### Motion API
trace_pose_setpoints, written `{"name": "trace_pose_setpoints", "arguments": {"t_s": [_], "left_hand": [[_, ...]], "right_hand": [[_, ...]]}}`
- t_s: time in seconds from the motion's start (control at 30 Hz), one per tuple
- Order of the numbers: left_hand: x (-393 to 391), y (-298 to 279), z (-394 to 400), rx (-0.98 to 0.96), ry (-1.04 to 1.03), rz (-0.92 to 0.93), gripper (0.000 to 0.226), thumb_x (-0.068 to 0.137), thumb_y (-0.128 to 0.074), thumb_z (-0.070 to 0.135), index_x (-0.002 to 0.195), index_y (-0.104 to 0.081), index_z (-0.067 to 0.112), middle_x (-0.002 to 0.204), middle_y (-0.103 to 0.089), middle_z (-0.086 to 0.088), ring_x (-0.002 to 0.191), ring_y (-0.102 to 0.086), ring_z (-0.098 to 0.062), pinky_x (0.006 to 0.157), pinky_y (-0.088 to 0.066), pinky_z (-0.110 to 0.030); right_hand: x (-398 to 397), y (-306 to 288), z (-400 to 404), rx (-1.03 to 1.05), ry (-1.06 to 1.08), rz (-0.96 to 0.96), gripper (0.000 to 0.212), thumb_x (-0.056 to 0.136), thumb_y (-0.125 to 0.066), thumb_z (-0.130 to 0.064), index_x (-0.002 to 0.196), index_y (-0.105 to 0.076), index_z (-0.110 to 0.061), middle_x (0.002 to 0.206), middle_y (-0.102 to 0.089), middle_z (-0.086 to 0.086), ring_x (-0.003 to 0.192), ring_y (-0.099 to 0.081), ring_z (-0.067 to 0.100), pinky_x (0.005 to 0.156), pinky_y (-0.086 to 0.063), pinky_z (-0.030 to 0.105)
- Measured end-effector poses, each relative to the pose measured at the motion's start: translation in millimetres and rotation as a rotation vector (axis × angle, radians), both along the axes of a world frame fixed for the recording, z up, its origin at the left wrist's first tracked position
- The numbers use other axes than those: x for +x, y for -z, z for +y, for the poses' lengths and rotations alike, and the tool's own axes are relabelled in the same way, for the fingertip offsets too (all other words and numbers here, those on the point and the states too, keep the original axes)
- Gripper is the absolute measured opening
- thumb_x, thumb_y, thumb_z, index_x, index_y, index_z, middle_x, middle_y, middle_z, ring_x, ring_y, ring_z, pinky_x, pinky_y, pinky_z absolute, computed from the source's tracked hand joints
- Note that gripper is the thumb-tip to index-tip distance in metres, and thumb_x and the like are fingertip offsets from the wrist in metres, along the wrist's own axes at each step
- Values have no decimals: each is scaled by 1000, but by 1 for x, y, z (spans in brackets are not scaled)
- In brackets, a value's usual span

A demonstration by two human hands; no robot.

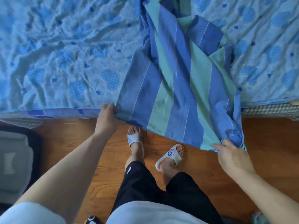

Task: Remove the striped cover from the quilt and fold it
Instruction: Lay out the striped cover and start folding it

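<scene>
Two corners of the striped cover (pixel 181 88) are held out over the near edge of the bed (pixel 275 110). The left hand (pixel 107 117) is curled round the cover's left corner, with the cloth bunched between the thumb and the folded fingers, just at the bed's near edge. The right hand (pixel 233 157) pinches the right corner lower down, past the bed's edge and above the wooden floor (pixel 267 151), with the fingers bent over the hem. Between the two hands the hem is drawn into a slanted line, and the cloth is stretched fairly flat there. Farther up, the cover lies crumpled and partly doubled over on itself, running toward the far edge of the bed near the middle. Its stripes are blue and teal, with thin white lines. Under it, a light blue patterned quilt (pixel 61 54) is spread across the bed, wrinkled, reaching both the left and right sides. Below the cover, two feet in pale slippers (pixel 169 156) are seen on the floor. A grey object (pixel 13 164) lies at the left edge of view; what it is cannot be told.
</scene>
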State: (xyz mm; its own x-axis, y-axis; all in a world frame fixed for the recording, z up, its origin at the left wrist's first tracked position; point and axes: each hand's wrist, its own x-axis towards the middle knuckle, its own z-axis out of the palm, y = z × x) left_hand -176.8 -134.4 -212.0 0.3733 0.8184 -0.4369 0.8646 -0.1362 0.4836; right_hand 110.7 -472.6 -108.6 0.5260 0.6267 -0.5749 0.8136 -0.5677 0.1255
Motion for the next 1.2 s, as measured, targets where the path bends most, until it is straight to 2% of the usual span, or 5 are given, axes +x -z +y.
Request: {"name": "trace_pose_setpoints", "arguments": {"t_s": [0.23,0.4,0.63,0.93,1.2], "left_hand": [[-12,19,-6,-267,-555,-100,12,87,-53,20,98,-47,18,89,-55,2,78,-54,-21,69,-42,-36],[26,39,-13,-597,-543,-362,33,79,-65,37,70,-42,16,64,-34,-4,54,-33,-15,48,-30,-25],[11,43,-34,-699,-674,-519,22,83,-59,31,94,-76,22,99,-75,0,92,-70,-14,81,-52,-32],[17,13,-21,-804,-588,-555,34,89,-48,27,72,-78,25,83,-75,3,83,-69,-11,80,-46,-28],[12,-9,-39,-875,-635,-634,33,97,-47,9,119,-66,-5,119,-68,-24,109,-66,-43,99,-51,-55]], "right_hand": [[-1,1,15,-79,113,-4,39,91,-59,-21,125,-64,-39,107,-55,-8,86,-67,22,68,-51,33],[11,-14,10,-18,273,7,37,89,-62,-14,118,-71,-34,93,-53,-6,89,-65,25,70,-49,34],[18,-23,2,163,373,93,36,85,-67,-1,109,-77,-25,83,-54,-9,74,-54,15,67,-36,25],[30,-60,-5,590,658,81,38,82,-67,7,105,-78,-20,88,-61,-15,73,-58,-1,60,-38,5],[33,-92,-5,726,704,86,39,82,-64,8,105,-77,-20,91,-59,-8,78,-57,-4,61,-36,0]]}}
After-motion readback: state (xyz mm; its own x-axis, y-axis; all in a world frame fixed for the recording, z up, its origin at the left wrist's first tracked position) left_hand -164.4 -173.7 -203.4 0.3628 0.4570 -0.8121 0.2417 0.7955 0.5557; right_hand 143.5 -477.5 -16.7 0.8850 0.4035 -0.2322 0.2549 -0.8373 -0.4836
